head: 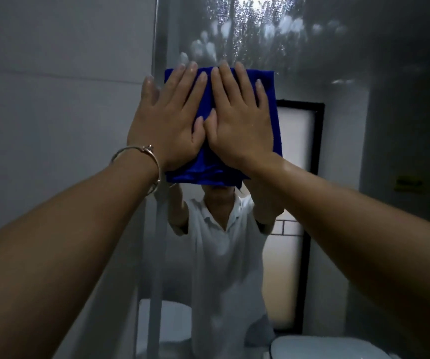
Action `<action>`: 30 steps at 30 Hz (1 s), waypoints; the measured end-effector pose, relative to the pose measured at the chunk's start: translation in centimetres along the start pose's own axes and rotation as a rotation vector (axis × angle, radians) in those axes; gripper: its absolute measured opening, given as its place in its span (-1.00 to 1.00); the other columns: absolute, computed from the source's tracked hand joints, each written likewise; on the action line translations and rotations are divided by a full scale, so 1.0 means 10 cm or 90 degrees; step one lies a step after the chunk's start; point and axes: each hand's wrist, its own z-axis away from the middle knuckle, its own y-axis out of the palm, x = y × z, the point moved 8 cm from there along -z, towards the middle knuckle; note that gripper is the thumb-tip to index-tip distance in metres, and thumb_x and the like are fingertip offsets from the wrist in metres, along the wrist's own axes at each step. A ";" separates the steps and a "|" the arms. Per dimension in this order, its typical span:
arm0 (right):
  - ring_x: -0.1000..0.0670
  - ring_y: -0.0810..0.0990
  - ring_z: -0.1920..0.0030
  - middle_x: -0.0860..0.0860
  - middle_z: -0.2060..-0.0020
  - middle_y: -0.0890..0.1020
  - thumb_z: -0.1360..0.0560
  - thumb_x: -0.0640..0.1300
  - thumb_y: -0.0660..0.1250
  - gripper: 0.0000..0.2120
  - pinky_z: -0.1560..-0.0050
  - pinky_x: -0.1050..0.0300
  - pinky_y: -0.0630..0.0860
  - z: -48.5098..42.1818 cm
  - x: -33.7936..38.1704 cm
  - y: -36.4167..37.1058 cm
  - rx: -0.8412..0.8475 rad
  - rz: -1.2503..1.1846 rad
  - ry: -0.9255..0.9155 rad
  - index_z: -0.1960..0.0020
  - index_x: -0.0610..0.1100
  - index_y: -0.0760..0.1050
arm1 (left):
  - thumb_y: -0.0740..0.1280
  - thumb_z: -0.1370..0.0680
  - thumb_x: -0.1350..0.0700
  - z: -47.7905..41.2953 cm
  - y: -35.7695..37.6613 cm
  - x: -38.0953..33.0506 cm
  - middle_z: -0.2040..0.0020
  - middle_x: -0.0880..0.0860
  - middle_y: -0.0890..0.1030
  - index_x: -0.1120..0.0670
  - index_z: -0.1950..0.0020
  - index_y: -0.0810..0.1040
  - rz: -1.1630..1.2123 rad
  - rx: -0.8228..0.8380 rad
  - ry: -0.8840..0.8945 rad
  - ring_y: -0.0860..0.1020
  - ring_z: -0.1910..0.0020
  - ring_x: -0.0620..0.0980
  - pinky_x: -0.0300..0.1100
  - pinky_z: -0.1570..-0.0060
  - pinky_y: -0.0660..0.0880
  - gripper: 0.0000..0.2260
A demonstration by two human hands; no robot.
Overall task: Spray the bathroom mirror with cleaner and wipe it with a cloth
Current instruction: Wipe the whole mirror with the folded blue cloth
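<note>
up near the mirror's (338, 73) left edge, left hand (167, 120) and right hand (240, 120) press the blue cloth (268, 99) with flat, spread fingers; droplets above look unwiped, so push upward evenly.

No text, brand, number or sign can be read anywhere in the view. The one thing that looks like a label is a small yellow sticker (407, 183) at the right of the frame, seen in the mirror (364, 60) on a grey wall; it carries dark marks, but they are too blurred to make out as letters or figures. The blue cloth (268, 99) at the centre of the frame bears no visible tag or print. The bracelet (141, 161) at centre left shows no engraving that can be read.
</note>
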 end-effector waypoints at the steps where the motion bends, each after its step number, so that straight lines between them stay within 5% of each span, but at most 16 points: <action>1: -0.06 -0.07 -0.52 -0.06 -0.53 0.04 -0.51 0.06 -0.08 -0.37 -0.47 -0.08 -0.14 0.00 0.02 0.01 -0.001 0.001 0.003 -0.53 -0.14 -0.02 | -0.13 -0.52 -0.06 0.01 0.01 0.03 -0.54 0.13 0.02 0.14 -0.53 -0.02 0.001 -0.003 -0.006 0.00 -0.51 0.06 0.25 -0.38 -0.01 -0.41; 19: -0.09 0.08 -0.50 -0.08 -0.49 0.19 -0.50 0.04 -0.13 -0.40 -0.46 -0.10 -0.06 0.44 0.52 0.15 -0.008 -0.039 -0.084 -0.50 -0.14 0.13 | -0.03 -0.54 0.01 0.84 0.21 0.14 -0.54 0.14 0.01 0.13 -0.53 -0.04 0.107 -0.012 -0.146 -0.01 -0.51 0.09 0.16 -0.41 0.04 -0.43; 30: -0.09 0.04 -0.51 -0.07 -0.50 0.15 -0.51 0.06 -0.06 -0.40 -0.46 -0.10 -0.10 1.17 1.07 0.42 0.104 -0.030 -0.221 -0.51 -0.13 0.11 | -0.05 -0.58 0.00 1.93 0.43 0.03 -0.50 0.22 0.13 0.22 -0.51 -0.01 0.183 0.061 -0.251 0.16 -0.47 0.15 0.10 -0.40 0.12 -0.46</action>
